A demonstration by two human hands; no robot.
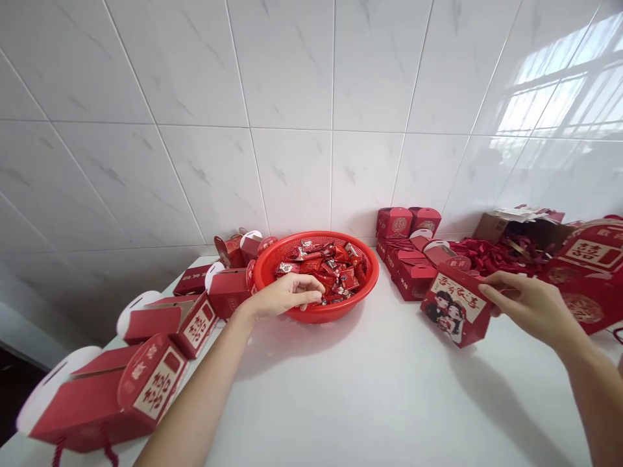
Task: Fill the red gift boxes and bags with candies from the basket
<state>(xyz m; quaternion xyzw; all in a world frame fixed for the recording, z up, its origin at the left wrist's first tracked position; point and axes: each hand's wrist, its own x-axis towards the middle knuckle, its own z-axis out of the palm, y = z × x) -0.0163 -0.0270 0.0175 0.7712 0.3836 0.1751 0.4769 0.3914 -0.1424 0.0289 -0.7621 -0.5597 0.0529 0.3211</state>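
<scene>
My left hand (287, 295) reaches over the near rim of a red plastic colander (365, 285). Its fingers are curled with the tips together, and whatever they may hold is hidden. Wrapped candies (331, 266) in red and silver fill the colander, just beyond those fingers. On the right, my right hand (525, 305) grips a red candy box (452, 308) by its upper right side. The box is tilted above the white table and shows a cartoon couple and Chinese lettering on its front.
Several red boxes (146, 383) with loop flaps line the table's left edge. Stacked boxes (403, 253) stand by the tiled wall. Red ribbons (487, 256) lie beside an open cardboard box (496, 227) at right, near larger red boxes (584, 272).
</scene>
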